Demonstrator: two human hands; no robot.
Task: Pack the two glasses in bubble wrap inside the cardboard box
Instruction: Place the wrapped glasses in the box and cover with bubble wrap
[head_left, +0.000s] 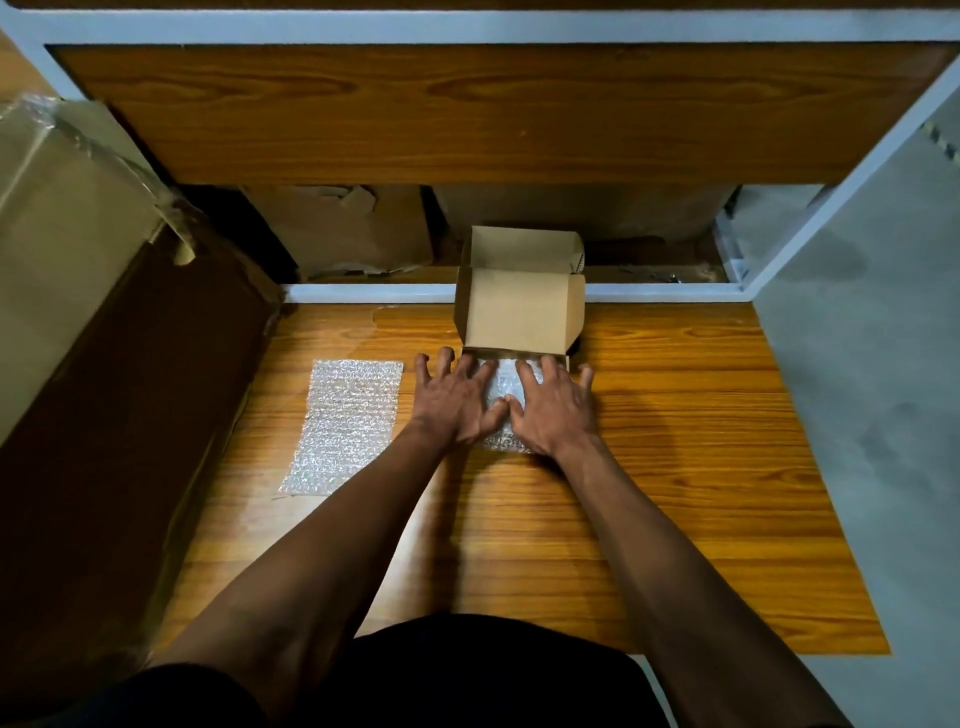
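Observation:
A small cardboard box (519, 312) stands open at the far edge of the wooden table, its lid up. Just in front of it lies a bubble-wrapped bundle (503, 387); the glass inside is hidden by the wrap. My left hand (460, 397) and my right hand (553, 402) press on the bundle from above with fingers spread and straight, fingertips near the box's front wall. A second, flat sheet of bubble wrap (345, 423) lies to the left on the table. No bare glass shows.
A large taped carton (67, 223) and a dark panel (130, 441) crowd the left side. A wooden shelf (493, 114) overhangs the back. The wooden table (675, 467) ends at a grey floor on the right.

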